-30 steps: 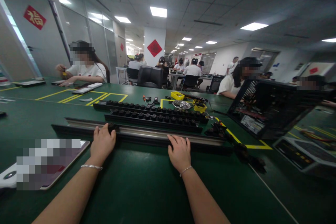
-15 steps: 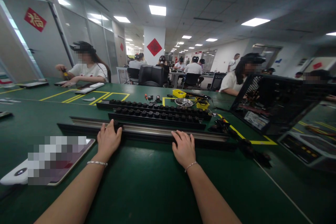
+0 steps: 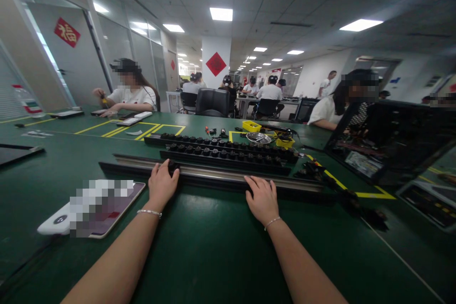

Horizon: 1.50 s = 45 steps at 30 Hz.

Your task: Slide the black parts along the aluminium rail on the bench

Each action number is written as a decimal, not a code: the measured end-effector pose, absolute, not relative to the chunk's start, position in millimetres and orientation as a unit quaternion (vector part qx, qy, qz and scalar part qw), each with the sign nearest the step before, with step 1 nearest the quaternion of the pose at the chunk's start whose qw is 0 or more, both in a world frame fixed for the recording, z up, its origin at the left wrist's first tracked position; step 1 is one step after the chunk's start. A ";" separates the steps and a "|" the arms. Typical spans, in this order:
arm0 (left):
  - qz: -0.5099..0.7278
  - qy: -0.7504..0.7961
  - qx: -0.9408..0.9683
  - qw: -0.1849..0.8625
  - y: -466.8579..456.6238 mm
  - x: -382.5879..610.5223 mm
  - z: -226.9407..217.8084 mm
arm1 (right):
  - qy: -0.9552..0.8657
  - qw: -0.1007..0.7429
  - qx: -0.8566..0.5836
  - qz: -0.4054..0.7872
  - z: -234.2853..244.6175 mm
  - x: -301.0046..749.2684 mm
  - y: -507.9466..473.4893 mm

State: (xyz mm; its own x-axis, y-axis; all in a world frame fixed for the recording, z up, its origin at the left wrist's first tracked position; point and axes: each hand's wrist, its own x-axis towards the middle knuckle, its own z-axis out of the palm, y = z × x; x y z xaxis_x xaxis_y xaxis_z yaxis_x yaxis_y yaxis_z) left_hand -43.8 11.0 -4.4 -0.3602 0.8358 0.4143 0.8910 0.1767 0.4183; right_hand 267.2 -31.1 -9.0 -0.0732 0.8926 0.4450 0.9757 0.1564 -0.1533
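A long black rail with a silvery top strip [image 3: 213, 176] lies across the green table [image 3: 221, 251] in front of me. My left hand [image 3: 162, 186] rests on its near edge, thumb and fingers closed round a small black knob [image 3: 172, 166] on the rail. My right hand [image 3: 262, 197] lies flat on the rail further right, fingers stretched forward, holding nothing. Beyond the rail lie two more black strips [image 3: 228, 149] studded with rows of several black knobs.
A tablet on a white base [image 3: 92, 204] lies at my left. Loose black knobs [image 3: 313, 171] trail off the rail's right end. An open computer case [image 3: 388, 142] stands at right. Yellow bins and a metal bowl [image 3: 259, 138] sit behind. Other people sit at tables beyond.
The view has swung a little to the left, so everything sits further right in the picture. Both hands stay on the rail in the same pose.
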 end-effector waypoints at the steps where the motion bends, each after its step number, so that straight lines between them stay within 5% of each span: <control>1: -0.307 -0.767 -0.562 0.047 11.5 -43.7 -4.8 | -0.727 0.225 -0.642 -0.094 -9.3 267.6 -30.8; 45: -0.306 -0.777 -0.549 0.030 10.2 -38.9 0.3 | -0.721 0.190 -0.658 -0.107 -14.2 270.3 -31.2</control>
